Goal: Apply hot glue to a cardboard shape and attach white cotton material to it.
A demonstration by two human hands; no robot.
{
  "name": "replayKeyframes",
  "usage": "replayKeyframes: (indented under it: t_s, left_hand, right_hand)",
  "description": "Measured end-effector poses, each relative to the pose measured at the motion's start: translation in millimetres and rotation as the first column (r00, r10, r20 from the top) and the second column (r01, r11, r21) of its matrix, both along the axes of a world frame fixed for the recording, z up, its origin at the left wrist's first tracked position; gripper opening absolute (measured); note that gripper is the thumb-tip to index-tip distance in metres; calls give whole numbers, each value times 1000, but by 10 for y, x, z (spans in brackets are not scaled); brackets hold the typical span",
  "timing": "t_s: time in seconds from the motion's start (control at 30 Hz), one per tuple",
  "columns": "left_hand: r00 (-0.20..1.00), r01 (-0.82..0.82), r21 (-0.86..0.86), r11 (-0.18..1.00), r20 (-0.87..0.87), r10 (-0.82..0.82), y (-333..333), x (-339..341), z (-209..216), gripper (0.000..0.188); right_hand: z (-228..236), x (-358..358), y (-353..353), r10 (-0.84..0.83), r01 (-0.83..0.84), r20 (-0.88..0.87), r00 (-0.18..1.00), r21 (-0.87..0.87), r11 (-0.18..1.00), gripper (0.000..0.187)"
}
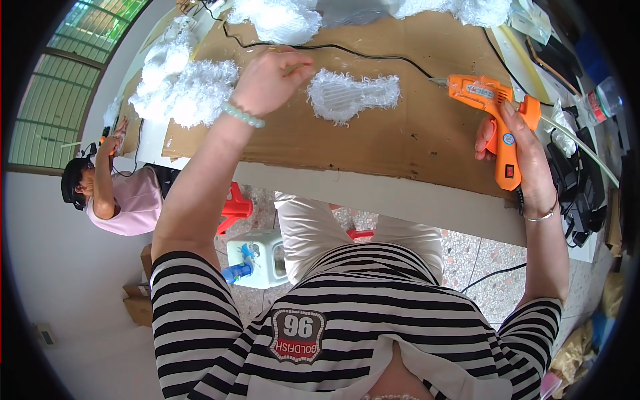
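Note:
My right hand (523, 143) is wrapped round the handle of an orange hot glue gun (477, 90). Its nozzle points left, low over the cardboard, and a pale glue stick (580, 139) sticks out of its back. A piece of white fringed fabric (353, 97) lies flat on the cardboard between my hands, apart from the nozzle. My left hand (270, 80), with a pale green bead bracelet on the wrist, is raised just left of that piece. Its fingers are closed in a pinch, and whatever they hold is too small to make out.
Brown cardboard (413, 140) covers the white table. Fluffy white pieces (190, 90) are heaped at the left, with more (277, 20) at the far edge. A black cord (340, 48) crosses the cardboard. A clear bottle (603, 100) lies far right. Another person (127, 203) works at the left.

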State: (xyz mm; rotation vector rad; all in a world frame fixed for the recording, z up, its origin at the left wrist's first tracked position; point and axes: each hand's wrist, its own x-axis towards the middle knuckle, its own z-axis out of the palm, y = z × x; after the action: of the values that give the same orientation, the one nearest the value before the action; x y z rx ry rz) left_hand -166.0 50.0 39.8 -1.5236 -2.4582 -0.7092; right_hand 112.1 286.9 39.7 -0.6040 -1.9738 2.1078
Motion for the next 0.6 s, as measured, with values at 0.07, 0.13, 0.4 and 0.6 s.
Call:
replayKeyframes:
  t_s: [0.07, 0.13, 0.4, 0.6]
  left_hand:
    - [999, 2, -31, 1000, 41, 0, 107, 51, 14, 15]
    - [983, -15, -9, 1000, 182, 16, 185, 92, 26, 15]
    - [967, 52, -326, 944, -221, -129, 330, 87, 84, 18]
    - [937, 10, -244, 970, 341, 76, 427, -23, 98, 19]
  right_hand:
    - [16, -2, -18, -6, 6, 1, 1000, -2, 1000, 48]
    - [28, -7, -33, -8, 8, 15, 1000, 15, 1000, 49]
    - [-4, 1, -1, 10, -11, 19, 1000, 29, 1000, 51]
    - [-16, 1, -11, 8, -9, 14, 1000, 16, 1000, 51]
